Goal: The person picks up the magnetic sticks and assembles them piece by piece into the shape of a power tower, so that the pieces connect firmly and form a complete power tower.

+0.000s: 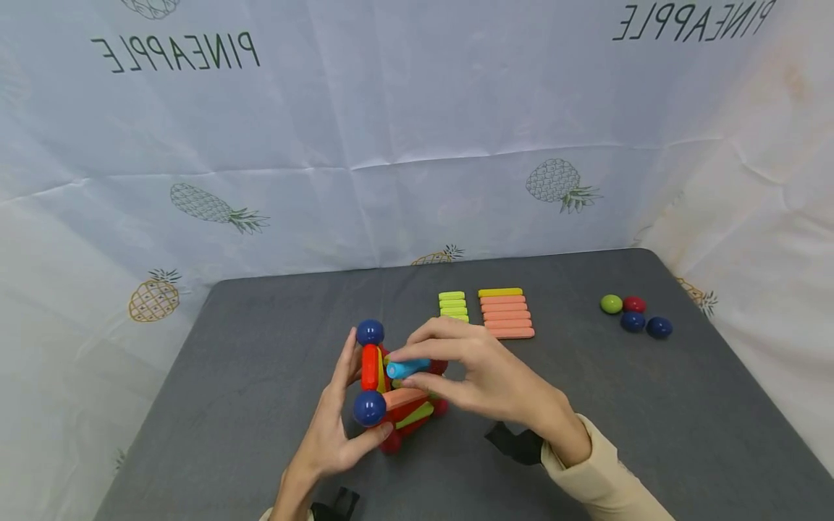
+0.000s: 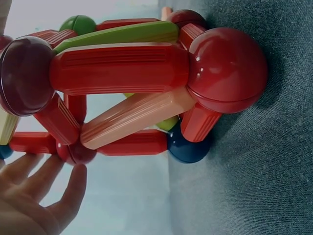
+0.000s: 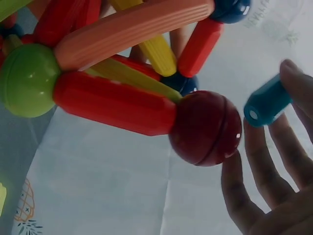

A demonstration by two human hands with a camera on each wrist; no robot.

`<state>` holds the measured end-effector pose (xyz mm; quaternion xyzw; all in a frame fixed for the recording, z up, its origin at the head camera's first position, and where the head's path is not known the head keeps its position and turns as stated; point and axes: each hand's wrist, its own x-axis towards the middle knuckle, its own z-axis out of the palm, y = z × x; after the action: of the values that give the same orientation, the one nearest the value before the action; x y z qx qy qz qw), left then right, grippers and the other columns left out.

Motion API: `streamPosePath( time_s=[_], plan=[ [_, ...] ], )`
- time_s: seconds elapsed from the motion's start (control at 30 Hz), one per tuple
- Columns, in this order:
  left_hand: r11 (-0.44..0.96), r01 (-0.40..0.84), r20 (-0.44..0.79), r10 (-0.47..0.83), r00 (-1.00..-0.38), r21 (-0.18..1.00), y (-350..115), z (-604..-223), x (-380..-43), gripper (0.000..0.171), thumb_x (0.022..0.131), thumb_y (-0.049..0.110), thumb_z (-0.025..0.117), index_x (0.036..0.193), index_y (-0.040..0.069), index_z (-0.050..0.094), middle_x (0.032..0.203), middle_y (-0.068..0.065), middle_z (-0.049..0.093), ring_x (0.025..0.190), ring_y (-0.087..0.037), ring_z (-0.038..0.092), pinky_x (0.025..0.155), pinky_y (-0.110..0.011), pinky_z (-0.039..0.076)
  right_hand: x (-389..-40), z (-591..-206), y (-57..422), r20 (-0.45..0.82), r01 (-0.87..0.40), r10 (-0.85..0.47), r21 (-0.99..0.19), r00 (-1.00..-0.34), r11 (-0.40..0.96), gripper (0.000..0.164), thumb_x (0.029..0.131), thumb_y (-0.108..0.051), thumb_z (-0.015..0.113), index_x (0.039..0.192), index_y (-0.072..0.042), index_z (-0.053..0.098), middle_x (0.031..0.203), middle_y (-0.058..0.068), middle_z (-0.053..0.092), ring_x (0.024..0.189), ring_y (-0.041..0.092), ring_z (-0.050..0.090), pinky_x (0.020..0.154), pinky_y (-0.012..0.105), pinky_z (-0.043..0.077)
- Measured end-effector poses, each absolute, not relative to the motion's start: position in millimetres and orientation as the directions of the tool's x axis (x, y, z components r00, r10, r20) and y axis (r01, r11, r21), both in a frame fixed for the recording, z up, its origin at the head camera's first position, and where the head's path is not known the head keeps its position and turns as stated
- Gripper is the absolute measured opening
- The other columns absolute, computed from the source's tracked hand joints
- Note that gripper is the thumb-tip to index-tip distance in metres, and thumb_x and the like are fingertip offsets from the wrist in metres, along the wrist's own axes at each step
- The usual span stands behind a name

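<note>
A structure of colored rods and balls (image 1: 370, 367), from a stick-and-ball building set, stands on the table in front of me. My left hand (image 1: 331, 434) holds its left side, thumb low and fingers behind. In the left wrist view, the fingers (image 2: 72, 193) touch a red ball (image 2: 80, 152). Above the structure, my right hand (image 1: 485, 369) pinches a short blue rod (image 1: 407, 368) between thumb and fingers. The right wrist view shows this blue rod (image 3: 266, 103) apart from the dark red ball (image 3: 205, 128) at a corner, near one fingertip.
Beyond my right hand lie a row of lime rods (image 1: 452, 305) and a row of salmon rods (image 1: 507, 315) with a yellow rod (image 1: 500, 292). Several loose balls (image 1: 633, 322) sit at the right. A pineapple-print cloth (image 1: 391, 202) hangs behind the grey table (image 1: 274, 347).
</note>
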<state>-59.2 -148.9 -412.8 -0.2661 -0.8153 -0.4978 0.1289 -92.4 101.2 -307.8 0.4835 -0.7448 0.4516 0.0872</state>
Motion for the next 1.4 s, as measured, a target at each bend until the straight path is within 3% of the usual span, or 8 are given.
streamPosePath(
  time_s=[0.17,0.47,0.63,0.83,1.0,1.1,1.27,1.4],
  plan=[
    [0.343,0.563,0.474,0.312,-0.823,0.752,-149.6,-412.8,-60.5,0.116,0.073,0.01,0.078,0.165,0.008,0.007,0.159,-0.014,0.045,0.14,-0.014,0.052,0.106,-0.042,0.05,-92.3,-309.0,97.5,0.491,-0.804,-0.695,-0.555,-0.525,0.215,0.03,0.084,-0.01,0.083,0.114,-0.015,0.078,0.101,-0.005,0.068,0.091,0.007,0.058,0.076,0.016,0.052],
    [0.328,0.557,0.46,0.331,-0.824,0.763,-151.1,-414.6,-62.6,0.115,0.074,0.009,0.077,0.165,0.009,0.006,0.161,-0.016,0.041,0.142,-0.012,0.05,0.108,-0.039,0.048,-92.3,-313.8,95.1,0.494,-0.88,-0.73,-0.324,-0.471,0.348,0.03,0.083,-0.014,0.085,0.112,-0.02,0.079,0.101,-0.006,0.068,0.094,0.009,0.057,0.084,0.024,0.05],
    [0.329,0.554,0.456,0.332,-0.826,0.764,-151.2,-414.8,-62.5,0.116,0.075,0.009,0.077,0.165,0.01,0.005,0.161,-0.017,0.041,0.142,-0.012,0.05,0.107,-0.039,0.048,-89.7,-317.8,94.9,0.477,-0.891,-0.752,-0.25,-0.455,0.38,0.033,0.082,-0.016,0.087,0.113,-0.022,0.079,0.102,-0.006,0.067,0.098,0.011,0.057,0.086,0.028,0.05],
    [0.316,0.563,0.465,0.336,-0.819,0.764,-150.7,-414.3,-62.3,0.115,0.074,0.007,0.077,0.165,0.006,0.005,0.157,-0.017,0.046,0.138,-0.013,0.053,0.106,-0.037,0.049,-84.5,-321.5,86.5,0.49,-0.914,-0.774,-0.165,-0.402,0.371,0.035,0.08,-0.022,0.088,0.113,-0.025,0.079,0.098,-0.008,0.064,0.095,0.009,0.053,0.083,0.024,0.045],
    [0.287,0.564,0.462,0.352,-0.814,0.774,-152.6,-414.7,-62.5,0.115,0.076,0.003,0.076,0.165,0.009,0.004,0.152,-0.017,0.051,0.127,-0.013,0.06,0.103,-0.034,0.052,-82.7,-324.6,83.0,0.503,-0.917,-0.767,-0.2,-0.399,0.346,0.034,0.081,-0.023,0.088,0.113,-0.024,0.08,0.096,-0.008,0.064,0.092,0.007,0.051,0.081,0.02,0.044],
    [0.279,0.564,0.461,0.357,-0.812,0.777,-155.4,-413.8,-62.4,0.111,0.077,0.0,0.076,0.165,0.008,0.008,0.154,-0.016,0.05,0.13,-0.011,0.059,0.105,-0.032,0.051,-82.9,-325.7,82.8,0.511,-0.906,-0.748,-0.269,-0.423,0.328,0.033,0.081,-0.023,0.088,0.113,-0.022,0.08,0.097,-0.008,0.065,0.091,0.007,0.052,0.081,0.019,0.045],
    [0.262,0.525,0.456,0.284,-0.844,0.809,-162.3,-408.5,-60.9,0.094,0.08,-0.008,0.074,0.161,0.008,0.029,0.157,-0.003,0.049,0.137,-0.004,0.053,0.11,-0.02,0.044,-82.9,-324.6,85.6,0.48,-0.84,-0.705,-0.435,-0.522,0.325,0.034,0.085,-0.022,0.084,0.118,-0.02,0.078,0.106,-0.005,0.069,0.093,0.006,0.054,0.078,0.016,0.048],
    [0.271,0.493,0.482,0.11,-0.869,0.827,-166.1,-404.3,-59.6,0.084,0.075,-0.017,0.076,0.151,0.004,0.046,0.143,0.008,0.06,0.124,-0.001,0.06,0.103,-0.012,0.046,-82.9,-324.0,90.1,0.445,-0.787,-0.68,-0.518,-0.583,0.336,0.034,0.09,-0.022,0.08,0.123,-0.018,0.075,0.114,-0.003,0.07,0.097,0.007,0.059,0.08,0.018,0.052]
  ],
)
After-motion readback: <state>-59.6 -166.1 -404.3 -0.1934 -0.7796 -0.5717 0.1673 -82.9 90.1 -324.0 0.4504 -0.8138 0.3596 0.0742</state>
